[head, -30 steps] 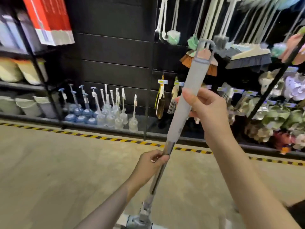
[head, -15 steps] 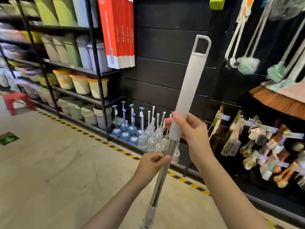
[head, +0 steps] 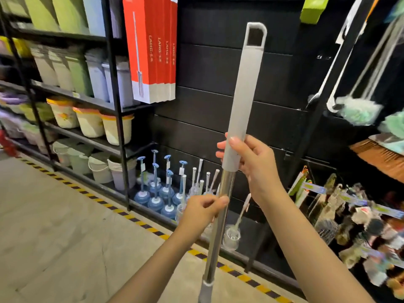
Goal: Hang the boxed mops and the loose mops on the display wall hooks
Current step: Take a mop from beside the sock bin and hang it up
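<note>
I hold a loose mop point(head: 243, 92) nearly upright in front of the black display wall point(head: 209, 68). Its grey handle ends in a hanging loop at the top, and its metal pole runs down out of the frame; the mop head is out of view. My right hand point(head: 251, 162) grips the bottom of the grey handle. My left hand point(head: 203, 212) pinches the metal pole just below. Several red boxed mops point(head: 153, 49) hang on the wall at the upper left. Behind the mop the wall is bare, with no hook in sight.
A black shelf rack point(head: 115, 106) with buckets and bins stands at the left. Toilet plungers and brushes point(head: 166, 193) stand on the low ledge below the wall. Hanging dusters, brooms and small brushes point(head: 354, 110) fill the right side. A yellow-black stripe point(head: 131, 217) marks the floor edge.
My view has swung left, from the broom section to the bare black panel and red boxes. The mop handle has come more upright and closer. Both hands keep their grip.
</note>
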Available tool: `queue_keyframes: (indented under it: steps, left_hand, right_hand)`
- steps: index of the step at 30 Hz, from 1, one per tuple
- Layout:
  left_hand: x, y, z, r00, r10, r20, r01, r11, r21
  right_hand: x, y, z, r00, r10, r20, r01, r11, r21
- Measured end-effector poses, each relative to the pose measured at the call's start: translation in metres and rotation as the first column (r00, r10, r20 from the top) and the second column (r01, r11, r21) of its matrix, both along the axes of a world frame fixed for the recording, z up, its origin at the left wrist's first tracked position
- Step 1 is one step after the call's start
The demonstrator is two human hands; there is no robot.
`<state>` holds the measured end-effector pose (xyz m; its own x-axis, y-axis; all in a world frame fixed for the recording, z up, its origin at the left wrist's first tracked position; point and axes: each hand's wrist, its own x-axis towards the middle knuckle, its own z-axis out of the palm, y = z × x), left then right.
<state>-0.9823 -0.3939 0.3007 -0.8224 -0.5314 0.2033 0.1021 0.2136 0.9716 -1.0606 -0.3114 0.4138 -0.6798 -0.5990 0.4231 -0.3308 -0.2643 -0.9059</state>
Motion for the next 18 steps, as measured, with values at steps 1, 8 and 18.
queue_keyframes:
  steps: [1,8,18]
  left_hand:
    - [-0.011,-0.015,0.004,1.000,-0.015,-0.016,0.015,1.000,0.012]
    - [-0.080,-0.121,0.035,0.994,-0.081,-0.071,0.082,0.997,0.010]
    - [-0.159,-0.245,0.065,0.994,-0.083,-0.076,0.081,0.996,-0.027]
  right_hand:
    - [-0.009,-0.015,0.004,1.000,-0.017,-0.015,0.017,1.000,-0.008]
    - [-0.066,-0.117,0.036,0.991,-0.111,-0.074,0.105,0.991,-0.080]
    - [-0.144,-0.238,0.058,0.991,-0.110,-0.074,0.100,0.987,-0.125]
